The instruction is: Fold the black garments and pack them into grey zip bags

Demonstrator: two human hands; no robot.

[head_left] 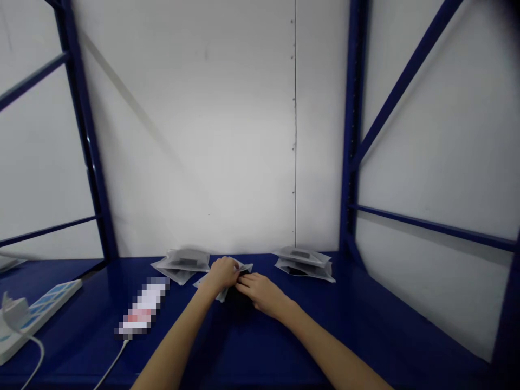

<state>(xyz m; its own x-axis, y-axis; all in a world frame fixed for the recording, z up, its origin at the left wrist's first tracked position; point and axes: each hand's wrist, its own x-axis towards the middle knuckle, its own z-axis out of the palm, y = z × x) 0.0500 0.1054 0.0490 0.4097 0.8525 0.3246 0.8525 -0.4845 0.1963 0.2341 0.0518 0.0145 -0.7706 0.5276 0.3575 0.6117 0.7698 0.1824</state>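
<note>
Both my hands meet over a small grey pouch (245, 267) lying on the blue shelf top (365, 325). My left hand (222, 274) is curled, its fingers closed on the pouch's upper edge. My right hand (262, 292) rests on the pouch from the right, its fingers pressed together on a dark part of it. A pile of similar grey pouches (182, 262) lies just left of my hands. Another pile (304, 261) lies to the right near the wall.
A blurred-out flat device (143, 307) with a white cable lies at front left. A white power strip (36, 313) with a plug sits at the far left edge. Blue rack posts (350, 135) and a white back wall enclose the shelf.
</note>
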